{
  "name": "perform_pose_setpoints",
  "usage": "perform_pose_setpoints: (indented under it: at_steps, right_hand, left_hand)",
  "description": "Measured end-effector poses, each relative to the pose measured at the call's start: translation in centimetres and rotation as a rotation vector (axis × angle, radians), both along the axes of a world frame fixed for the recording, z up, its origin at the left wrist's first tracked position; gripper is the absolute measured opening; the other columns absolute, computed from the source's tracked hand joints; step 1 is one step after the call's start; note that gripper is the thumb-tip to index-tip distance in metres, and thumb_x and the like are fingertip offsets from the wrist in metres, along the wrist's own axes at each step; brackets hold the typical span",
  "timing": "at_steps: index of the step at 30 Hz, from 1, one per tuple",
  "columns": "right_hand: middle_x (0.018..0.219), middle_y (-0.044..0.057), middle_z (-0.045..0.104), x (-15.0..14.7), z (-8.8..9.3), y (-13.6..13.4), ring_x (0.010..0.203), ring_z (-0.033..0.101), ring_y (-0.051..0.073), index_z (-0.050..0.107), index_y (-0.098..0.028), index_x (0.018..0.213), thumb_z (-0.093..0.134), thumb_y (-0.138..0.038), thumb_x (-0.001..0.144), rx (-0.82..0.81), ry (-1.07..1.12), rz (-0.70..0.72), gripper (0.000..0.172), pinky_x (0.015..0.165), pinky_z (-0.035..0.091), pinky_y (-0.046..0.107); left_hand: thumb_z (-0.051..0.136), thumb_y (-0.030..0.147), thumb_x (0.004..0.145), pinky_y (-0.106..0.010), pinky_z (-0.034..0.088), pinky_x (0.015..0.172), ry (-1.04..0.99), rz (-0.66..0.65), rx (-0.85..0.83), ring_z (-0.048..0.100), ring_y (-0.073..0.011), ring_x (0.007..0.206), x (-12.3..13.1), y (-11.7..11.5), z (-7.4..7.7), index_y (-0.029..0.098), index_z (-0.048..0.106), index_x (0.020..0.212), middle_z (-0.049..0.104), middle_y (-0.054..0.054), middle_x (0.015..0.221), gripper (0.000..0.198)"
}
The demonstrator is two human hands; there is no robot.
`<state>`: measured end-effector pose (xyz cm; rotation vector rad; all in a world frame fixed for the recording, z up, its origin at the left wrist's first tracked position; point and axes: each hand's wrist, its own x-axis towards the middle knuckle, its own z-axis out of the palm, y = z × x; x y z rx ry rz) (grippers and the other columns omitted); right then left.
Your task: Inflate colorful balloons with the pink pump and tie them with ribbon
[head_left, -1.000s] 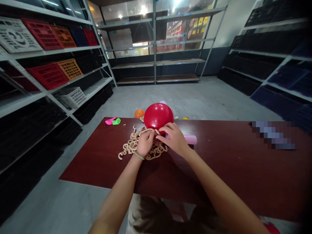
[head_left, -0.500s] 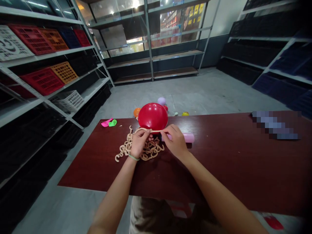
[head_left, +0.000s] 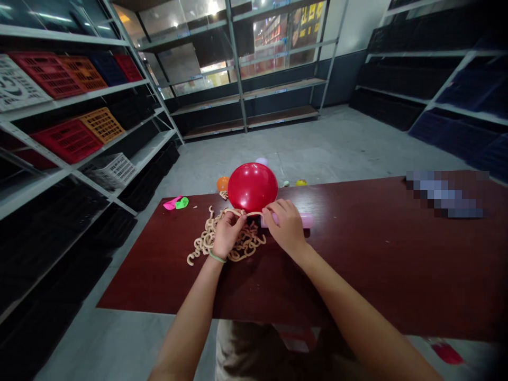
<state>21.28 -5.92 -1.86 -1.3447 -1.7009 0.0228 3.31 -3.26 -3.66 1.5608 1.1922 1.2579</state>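
Note:
A shiny red inflated balloon sits upright just beyond my hands, its lower edge close to the fingertips. Between the hands runs a short stretch of beige cord, below the balloon. My left hand, with a green band at the wrist, pinches this cord between thumb and forefinger. On the other side, my right hand is closed on the cord, its fingers curled. Under and around the left hand lies a tangled, curly pile of the same beige cord. The balloon's neck is hidden.
Behind my right hand lies a pink cylinder on the dark red table. Flat pink and green balloons lie at the far left. An orange balloon shows past the far edge. Shelves with crates stand left.
The red balloon has shifted slightly right. My right fingers have curled in more around the cord, while the left hand keeps its pinch. The whole view has tilted a little.

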Motion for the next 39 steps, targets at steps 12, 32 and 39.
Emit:
perform_pose_setpoints:
  at_steps: [12, 32, 39]
  right_hand:
    - [0.098, 0.006, 0.065, -0.1, -0.8, 0.3, 0.092, 0.051, 0.022, 0.07, -0.026, 0.106, 0.044, -0.029, 0.098, 0.037, -0.185, 0.214, 0.027, 0.083, 0.041, 0.037]
    - [0.079, 0.005, 0.061, -1.8, -1.2, -0.2, 0.08, 0.049, 0.018, 0.06, -0.02, 0.075, 0.05, -0.016, 0.09, 0.172, -0.182, 0.243, 0.019, 0.076, 0.043, 0.032]
    - [0.083, 0.003, 0.063, -1.2, 0.0, -0.4, 0.081, 0.055, 0.016, 0.065, -0.022, 0.087, 0.053, -0.025, 0.093, 0.011, 0.21, 0.33, 0.013, 0.075, 0.045, 0.03]
  left_hand:
    - [0.056, 0.028, 0.091, -0.033, 0.047, 0.081, 0.526, -0.107, 0.425, 0.063, -0.021, 0.089, -0.3, -0.7, -0.2, 0.02, 0.062, 0.097, 0.069, -0.008, 0.095, 0.011]
    - [0.06, 0.023, 0.089, -0.028, 0.052, 0.072, 0.404, 0.108, 0.547, 0.067, -0.0158, 0.078, -0.3, -0.8, -1.4, 0.019, 0.061, 0.096, 0.069, -0.005, 0.088, 0.009]
    - [0.06, 0.026, 0.091, -0.029, 0.053, 0.073, 0.288, 0.136, 0.578, 0.067, -0.0157, 0.08, -0.5, -0.6, -1.8, 0.018, 0.063, 0.095, 0.07, -0.005, 0.087, 0.01]
